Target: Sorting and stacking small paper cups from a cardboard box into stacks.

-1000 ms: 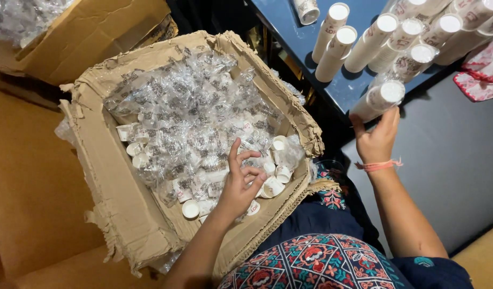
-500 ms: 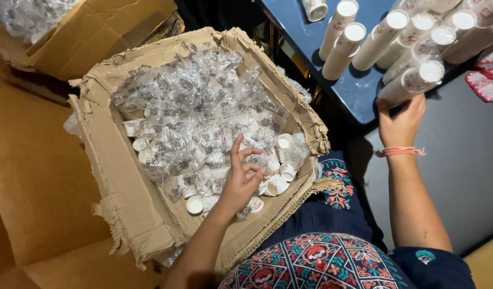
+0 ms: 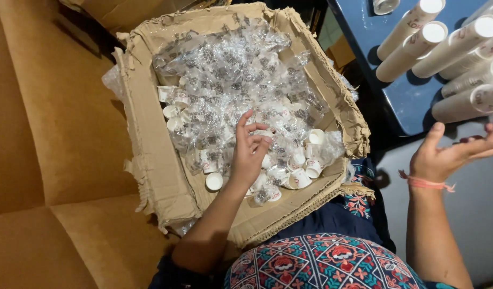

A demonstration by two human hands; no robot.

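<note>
- Tan couch (image 3: 48, 134): fills the left side, cardboard box sits against it.
- Cardboard box (image 3: 150, 160): torn rim, open top, resting in front of the person's lap, tilted slightly toward them.
- Blue table (image 3: 388, 85): upper right, just beside the box's right wall.
- Plastic-wrapped cup packs (image 3: 230, 75): clear crinkled wrap, heaped across most of the box interior.
- Paper cup stacks (image 3: 444, 51): long white sleeves lying side by side on the blue table.
- Left hand (image 3: 249, 152): inside the box, palm down on the wrapped packs, fingers loosely curled and slightly spread; no firm pinch visible, can't tell if anything is caught under the fingertips.
- Right hand (image 3: 452, 152): in the air just below the cup stacks, palm up, fingers spread, holding nothing; pink thread band (image 3: 426, 183) on the wrist.
- Loose small white cups (image 3: 300, 171): scattered at the box's near edge, right beside the left hand.
</note>
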